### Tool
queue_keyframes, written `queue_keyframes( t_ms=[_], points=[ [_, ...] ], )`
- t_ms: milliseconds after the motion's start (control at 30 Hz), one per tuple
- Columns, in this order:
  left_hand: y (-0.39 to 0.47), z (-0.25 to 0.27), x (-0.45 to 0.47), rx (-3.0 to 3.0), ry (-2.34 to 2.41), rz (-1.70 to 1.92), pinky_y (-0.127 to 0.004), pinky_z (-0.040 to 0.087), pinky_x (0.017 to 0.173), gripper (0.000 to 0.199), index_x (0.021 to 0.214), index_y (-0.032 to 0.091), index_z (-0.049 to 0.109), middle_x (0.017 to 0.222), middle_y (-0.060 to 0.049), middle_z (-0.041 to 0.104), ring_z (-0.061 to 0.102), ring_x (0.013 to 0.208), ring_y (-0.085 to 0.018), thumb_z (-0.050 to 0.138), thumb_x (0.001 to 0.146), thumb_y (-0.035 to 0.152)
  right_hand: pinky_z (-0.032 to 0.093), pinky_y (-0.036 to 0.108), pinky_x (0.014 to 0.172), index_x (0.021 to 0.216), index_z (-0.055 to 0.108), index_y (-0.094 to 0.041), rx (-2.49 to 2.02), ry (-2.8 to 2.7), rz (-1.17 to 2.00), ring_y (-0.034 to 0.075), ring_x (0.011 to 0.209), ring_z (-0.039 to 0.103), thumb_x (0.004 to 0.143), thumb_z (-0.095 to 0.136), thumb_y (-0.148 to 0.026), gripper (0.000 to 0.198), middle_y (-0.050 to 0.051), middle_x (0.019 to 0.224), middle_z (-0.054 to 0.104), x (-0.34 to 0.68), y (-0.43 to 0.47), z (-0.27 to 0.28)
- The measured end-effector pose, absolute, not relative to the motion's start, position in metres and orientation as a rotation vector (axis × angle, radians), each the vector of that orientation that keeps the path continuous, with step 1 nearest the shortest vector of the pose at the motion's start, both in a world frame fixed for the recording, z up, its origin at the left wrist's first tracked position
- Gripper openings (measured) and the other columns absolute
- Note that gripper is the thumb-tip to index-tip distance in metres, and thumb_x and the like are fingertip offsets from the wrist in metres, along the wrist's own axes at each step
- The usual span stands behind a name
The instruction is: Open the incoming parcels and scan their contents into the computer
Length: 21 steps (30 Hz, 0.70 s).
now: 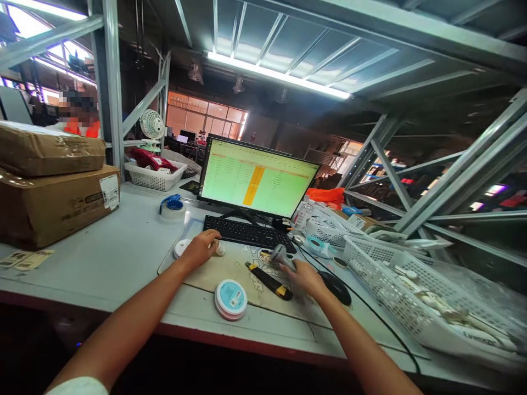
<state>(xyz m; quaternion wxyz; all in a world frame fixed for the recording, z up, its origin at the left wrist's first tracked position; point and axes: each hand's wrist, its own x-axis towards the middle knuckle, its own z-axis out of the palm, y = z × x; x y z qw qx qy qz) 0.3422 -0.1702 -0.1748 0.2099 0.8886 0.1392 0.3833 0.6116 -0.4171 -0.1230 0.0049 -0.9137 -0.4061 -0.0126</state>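
My right hand point(305, 278) is closed around the handle of a grey handheld barcode scanner point(281, 254), partly blurred. My left hand point(200, 250) has its fingers curled against a small white object point(221, 249) in front of the keyboard point(251, 233); the hand hides part of it. Beside that wrist shows the edge of a white round container point(179, 249). A yellow and black utility knife point(269, 281) lies on the mat between the hands. Nearer the front edge sits a round tub with a blue label point(230, 299). By my right hand is a black mouse point(335, 287).
A monitor point(257, 178) showing a spreadsheet stands behind the keyboard. Cardboard boxes point(61, 206) are stacked at left, near a tape roll point(173, 207). White baskets point(387, 274) line the right side, with a cable point(370, 312) alongside. A person in an orange vest point(84, 127) is far left.
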Motion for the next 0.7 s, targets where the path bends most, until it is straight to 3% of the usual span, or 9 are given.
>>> queue_keyframes(
  t_ms=[167,267,400,533,700],
  points=[
    [-0.168,-0.173,0.344,2.341,0.473,1.218,-0.037,0.047,0.109,0.031,0.123,0.018,0.062,0.128,-0.01,0.066,0.062,0.121,-0.023,0.048,0.095,0.019,0.05,0.04,0.085,0.122,0.063,-0.009,-3.044,-1.065,-0.235,0.035,0.111,0.068,0.104,0.042,-0.044,0.045,0.024,0.117,0.069,0.624,-0.453,-0.155],
    [-0.168,-0.177,0.345,2.333,0.534,1.1,-0.038,0.05,0.103,0.04,0.136,0.02,0.054,0.126,-0.01,0.068,0.066,0.115,-0.025,0.049,0.098,0.029,0.049,0.042,0.093,0.13,0.061,-0.007,-2.95,-1.039,-0.348,0.037,0.118,0.063,0.104,0.04,-0.047,0.053,0.025,0.127,0.065,0.618,-0.447,-0.142],
    [-0.168,-0.178,0.344,2.369,0.608,0.863,-0.037,0.052,0.092,0.055,0.152,0.025,0.039,0.112,-0.008,0.073,0.071,0.101,-0.027,0.048,0.1,0.041,0.039,0.037,0.11,0.15,0.048,-0.012,-2.701,-1.228,-0.442,0.03,0.133,0.054,0.106,0.034,-0.034,0.051,0.02,0.142,0.059,0.609,-0.402,-0.12],
    [-0.165,-0.18,0.342,2.44,0.654,0.792,-0.035,0.051,0.089,0.056,0.152,0.025,0.039,0.112,-0.009,0.074,0.071,0.101,-0.028,0.049,0.099,0.042,0.047,0.031,0.097,0.143,0.057,-0.02,-2.737,-1.355,-0.118,0.027,0.118,0.065,0.096,0.055,-0.027,0.048,0.014,0.124,0.071,0.614,-0.341,-0.122],
    [-0.163,-0.182,0.341,2.522,0.702,0.697,-0.036,0.051,0.09,0.061,0.152,0.024,0.04,0.116,-0.012,0.074,0.071,0.106,-0.03,0.057,0.096,0.04,0.049,0.04,0.098,0.155,0.039,-0.011,-2.836,-1.145,-0.138,0.033,0.121,0.064,0.099,0.044,-0.022,0.058,0.025,0.133,0.063,0.628,-0.305,-0.133]
  ],
)
